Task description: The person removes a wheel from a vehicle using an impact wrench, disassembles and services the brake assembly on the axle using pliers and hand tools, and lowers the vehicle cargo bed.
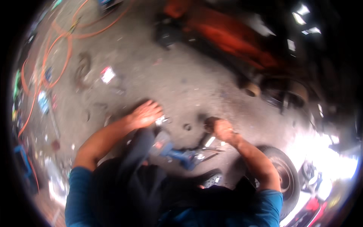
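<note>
Over the concrete floor my left hand (pixel 146 114) reaches out palm down, its fingers stretched and a little apart. A small shiny metal piece (pixel 160 120) lies just beside its fingertips. To the right, my right hand (pixel 224 131) is closed round a dark brownish, roundish piece (pixel 210 123); motion blur hides its kind. Between the hands a small dark ring (pixel 187 127) rests on the floor. Nearer to me lies a blue and grey tool (pixel 174 153), perhaps a power tool. Beside it is a thin, plier-like tool (pixel 212 150).
A large tyre on a rim (pixel 284 172) stands by my right arm. A red-orange floor-jack-like machine (pixel 227 36) stretches across the far right. An orange hose (pixel 70 47) coils at far left, near a plastic bottle (pixel 43 102). A red and white packet (pixel 107 75) lies ahead.
</note>
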A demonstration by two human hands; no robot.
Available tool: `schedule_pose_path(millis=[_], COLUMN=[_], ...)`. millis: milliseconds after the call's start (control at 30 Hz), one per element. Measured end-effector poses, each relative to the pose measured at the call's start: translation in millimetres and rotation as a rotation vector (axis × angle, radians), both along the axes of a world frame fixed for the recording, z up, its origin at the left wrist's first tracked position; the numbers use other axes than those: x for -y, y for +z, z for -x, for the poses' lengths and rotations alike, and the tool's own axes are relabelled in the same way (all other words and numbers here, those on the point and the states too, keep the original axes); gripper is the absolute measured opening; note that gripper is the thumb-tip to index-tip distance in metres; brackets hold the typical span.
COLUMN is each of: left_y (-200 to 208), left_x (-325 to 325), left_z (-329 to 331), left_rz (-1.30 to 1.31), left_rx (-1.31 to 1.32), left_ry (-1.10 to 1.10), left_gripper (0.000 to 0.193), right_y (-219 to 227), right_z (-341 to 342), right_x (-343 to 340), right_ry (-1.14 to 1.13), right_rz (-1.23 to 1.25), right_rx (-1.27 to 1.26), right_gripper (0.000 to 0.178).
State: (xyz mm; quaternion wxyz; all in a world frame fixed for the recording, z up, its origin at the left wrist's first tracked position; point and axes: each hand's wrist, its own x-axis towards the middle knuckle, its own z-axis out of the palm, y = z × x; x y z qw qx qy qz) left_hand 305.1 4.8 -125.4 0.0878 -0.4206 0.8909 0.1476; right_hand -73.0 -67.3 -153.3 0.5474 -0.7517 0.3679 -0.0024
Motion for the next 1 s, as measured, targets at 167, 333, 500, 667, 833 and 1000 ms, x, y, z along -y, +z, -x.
schedule_pose_path(millis=[167, 333, 500, 667, 833, 1000], left_y=[19, 25, 16, 13, 19, 32], left_x=[22, 15, 5, 13, 23, 6], left_z=[-1, -21, -12, -4, 3, -17], left_rz=[0.007, -0.126, 0.170, -0.021, -0.026, 0.185], left_rx=[0.005, 0.134, -0.037, 0.140, 0.303, 0.033], left_ry=[-0.211, -0.201, -0.255, -0.329, -0.437, -0.294], left_gripper=[0.016, 0.026, 0.033, 0.025, 0.025, 0.025], right_y=[51, 69, 37, 65, 59, 59], right_z=[-8, -3, 3, -19, -7, 6], right_x=[8, 9, 4, 7, 10, 6], right_ry=[0.143, 0.204, 0.192, 0.244, 0.201, 0.176], right_rz=[0.353, 0.296, 0.335, 0.219, 0.267, 0.308], right_rx=[-0.326, -0.464, -0.352, -0.393, -0.418, -0.422], right_gripper=[0.029, 0.029, 0.029, 0.031, 0.031, 0.032])
